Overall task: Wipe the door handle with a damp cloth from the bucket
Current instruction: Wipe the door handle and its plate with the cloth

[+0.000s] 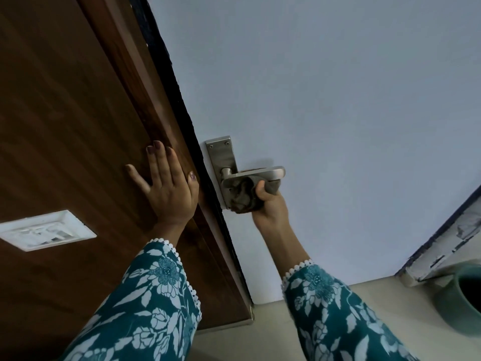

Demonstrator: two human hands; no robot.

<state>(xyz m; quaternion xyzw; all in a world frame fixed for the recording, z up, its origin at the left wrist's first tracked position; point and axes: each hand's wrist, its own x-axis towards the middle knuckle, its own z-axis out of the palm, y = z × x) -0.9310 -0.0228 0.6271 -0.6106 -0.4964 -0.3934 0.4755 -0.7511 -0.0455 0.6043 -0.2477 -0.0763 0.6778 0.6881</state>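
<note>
Head view: a person stands at a pale blue door, both arms raised in teal floral sleeves with white scalloped trim.
Right hand (265, 201): its grip is closed around a bunched grey-brown cloth (243, 196), thumb on top, pressing it up against the underside of the lever.
Cloth: crumpled, touching the door handle (263, 174) from below and covering part of the backplate's lower end.
Door handle: a brushed-metal lever on a tall backplate (221, 157), fixed near the door's edge — the lever points away from the frame.
Left hand (166, 183): flat and open, fingers spread, palm laid on the brown wooden frame (86, 105) just beside the door's dark edge; it holds nothing.
Bucket (458, 300): green, on the floor (260, 332) at lower right, only partly in view — well apart from the handle.
Also in frame: a white switch plate (46, 230) set in the wood panel at left.
</note>
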